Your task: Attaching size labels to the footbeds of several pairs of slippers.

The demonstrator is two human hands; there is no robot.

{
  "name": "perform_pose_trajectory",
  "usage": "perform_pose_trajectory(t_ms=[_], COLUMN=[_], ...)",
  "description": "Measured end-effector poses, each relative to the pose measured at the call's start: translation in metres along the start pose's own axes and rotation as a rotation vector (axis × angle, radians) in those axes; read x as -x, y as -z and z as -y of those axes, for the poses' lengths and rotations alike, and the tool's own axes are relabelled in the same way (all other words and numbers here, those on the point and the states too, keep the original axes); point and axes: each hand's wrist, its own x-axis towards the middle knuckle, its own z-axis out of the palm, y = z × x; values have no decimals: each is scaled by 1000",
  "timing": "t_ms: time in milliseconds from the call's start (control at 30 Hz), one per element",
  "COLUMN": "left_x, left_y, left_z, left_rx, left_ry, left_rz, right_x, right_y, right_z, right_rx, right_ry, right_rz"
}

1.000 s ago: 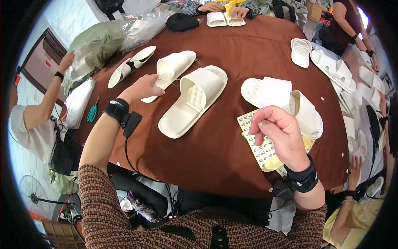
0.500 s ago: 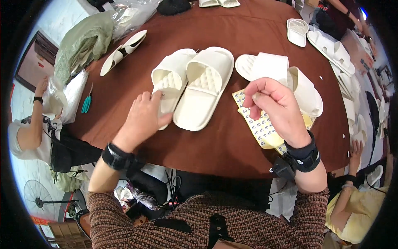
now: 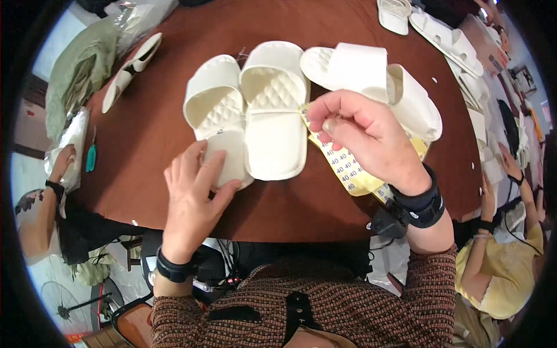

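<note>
Two white slide slippers lie side by side on the brown table in front of me, toes pointing away. My left hand (image 3: 200, 182), fingers spread, rests on the heel end of the left slipper (image 3: 212, 84). The right slipper (image 3: 276, 145) of this pair lies free of both hands. My right hand (image 3: 368, 136) hovers over yellow sheets of round printed stickers (image 3: 342, 169). Its thumb and fingertips are pinched together, and anything between them is too small to make out. Beyond that hand are two more white slippers, one flat (image 3: 360, 65) and one tilted (image 3: 419, 110).
At the left are teal-handled snips (image 3: 91, 158), a slipper pair on its side (image 3: 125, 78), a green bag (image 3: 81, 75) and clear plastic (image 3: 136, 20). A co-worker's hand (image 3: 65, 162) is at the left edge. More slippers (image 3: 447, 40) and other people's hands line the right.
My view has shifted, and the front slippers now sit turned leftward in it. My left hand has drawn back toward the left slipper's heel edge. My right hand stays pinched above the sheets.
</note>
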Motion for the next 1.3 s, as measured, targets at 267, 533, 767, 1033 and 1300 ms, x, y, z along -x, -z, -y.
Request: perform_pose_trajectory(t_ms=[267, 533, 767, 1033, 1300], left_x=[-40, -82, -77, -71, -70], left_y=[25, -3, -17, -12, -16], left_z=[-7, 8, 22, 28, 29], left_rx=[120, 439, 570, 484, 486], left_ry=[-393, -387, -427, -456, -461], left_rz=[224, 361, 268, 313, 286], right_x=[5, 3, 9, 68, 87], right_y=[26, 29, 20, 2, -9], right_z=[9, -1, 3, 3, -20], right_rx=[373, 462, 544, 751, 697], right_ry=[136, 123, 107, 74, 59], right_rz=[-72, 20, 100, 66, -119])
